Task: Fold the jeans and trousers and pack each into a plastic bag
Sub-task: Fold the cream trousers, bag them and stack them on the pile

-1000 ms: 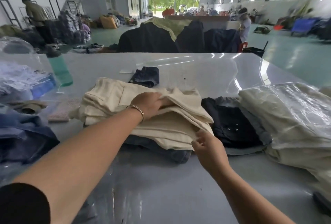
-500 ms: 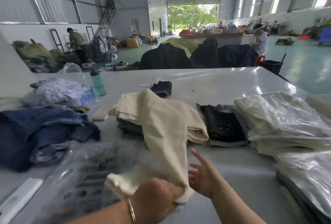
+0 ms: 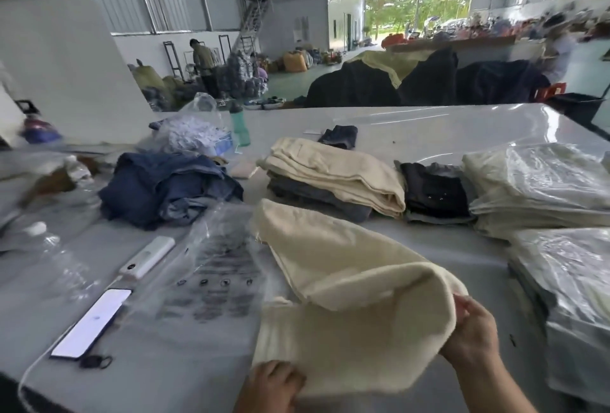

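Note:
A cream pair of trousers (image 3: 350, 293) lies folded over itself on the near part of the grey table (image 3: 445, 122). My left hand (image 3: 270, 386) grips its near left corner at the bottom edge of the view. My right hand (image 3: 472, 333) holds the folded right edge. A clear printed plastic bag (image 3: 218, 267) lies flat just to the left, partly under the trousers. Behind, a stack of folded trousers (image 3: 333, 171) has a cream pair on top and grey jeans beneath.
Bagged cream trousers (image 3: 541, 188) and more bagged stacks (image 3: 571, 300) fill the right side. Dark folded jeans (image 3: 432, 191) sit between. A heap of blue jeans (image 3: 168, 188), a phone (image 3: 92, 323), power bank (image 3: 148, 257), water bottle (image 3: 56, 260) and green bottle (image 3: 239, 125) lie left.
The cream trousers came off the stack towards me and now lie folded on the near table. My view turned left, bringing the bag, phone and blue jeans heap into sight.

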A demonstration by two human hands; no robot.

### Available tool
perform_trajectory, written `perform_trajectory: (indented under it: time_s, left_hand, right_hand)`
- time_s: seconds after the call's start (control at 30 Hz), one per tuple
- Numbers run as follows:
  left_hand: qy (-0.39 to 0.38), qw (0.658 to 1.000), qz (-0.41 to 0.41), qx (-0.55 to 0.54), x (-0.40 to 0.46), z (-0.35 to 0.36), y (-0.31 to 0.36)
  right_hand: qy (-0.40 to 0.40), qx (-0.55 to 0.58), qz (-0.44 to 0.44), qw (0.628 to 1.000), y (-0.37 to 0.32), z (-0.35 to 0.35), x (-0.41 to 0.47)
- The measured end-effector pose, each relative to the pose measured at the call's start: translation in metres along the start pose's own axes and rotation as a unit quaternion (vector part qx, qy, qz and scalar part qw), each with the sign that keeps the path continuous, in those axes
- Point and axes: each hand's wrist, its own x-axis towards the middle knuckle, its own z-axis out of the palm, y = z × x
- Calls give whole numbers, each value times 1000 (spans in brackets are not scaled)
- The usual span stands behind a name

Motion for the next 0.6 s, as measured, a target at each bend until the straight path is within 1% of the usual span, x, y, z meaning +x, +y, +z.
perform_trajectory:
  time_s: [0.03, 0.07, 0.1, 0.13, 0.17, 0.2, 0.23, 0.27, 0.3, 0.33, 0.37, 0.4, 0.43, 0.47, 0.5, 0.53, 0.57, 0.6]
  left_hand:
    - [-11, 997, -9, -70, -9, 12, 7]
    - [-14, 993, -36, -115, -8, 12, 9]
    - [-3, 991, -42, -125, -4, 9, 5]
    - [36, 985, -76, -152, 8, 4, -3]
    - [70, 975, -124, -168, 17, -9, -10]
    - [92, 972, -143, -164, 29, -23, -16]
    - [94, 975, -131, -152, 38, -38, -20]
    - [72, 978, -115, -157, 49, -49, -21]
    - [62, 979, -114, -158, 60, -61, -25]
    - [50, 980, -117, -155, 74, -69, -30]
    - [34, 980, -118, -156, 86, -79, -34]
    - [15, 979, -113, -166, 97, -88, -36]
    - [-23, 975, -105, -195, 109, -100, -36]
    - [-69, 960, -90, -256, 120, -112, -31]
    - [-118, 933, -69, -332, 128, -123, -25]
    - [-154, 898, -46, -409, 135, -132, -19]
    - [-182, 866, -31, -466, 139, -140, -17]
    - [-194, 843, -24, -502, 141, -146, -19]
  right_hand:
    - [24, -5, -54, 998, 1, -10, -2]
    - [37, -2, -57, 998, -3, -20, -3]
    - [75, -32, -55, 995, -5, -28, -4]
    - [106, -103, -49, 988, -5, -35, -7]
    - [126, -193, -55, 972, -1, -37, -15]
    - [159, -298, -54, 940, 2, -39, -20]
    - [217, -399, -64, 889, 3, -42, -21]
    - [281, -499, -94, 814, 2, -45, -18]
    - [327, -584, -143, 729, -2, -44, -18]
    - [331, -645, -216, 654, -6, -36, -20]
    - [292, -690, -285, 598, -9, -25, -20]
    - [210, -719, -329, 574, -6, -11, -23]
    - [107, -747, -336, 564, 0, 8, -27]
    - [9, -783, -301, 545, 10, 28, -30]
    - [-68, -830, -247, 495, 25, 46, -31]
    - [-117, -869, -210, 432, 39, 59, -30]
    - [-137, -891, -194, 388, 51, 69, -26]
    - [-141, -880, -200, 406, 58, 79, -24]
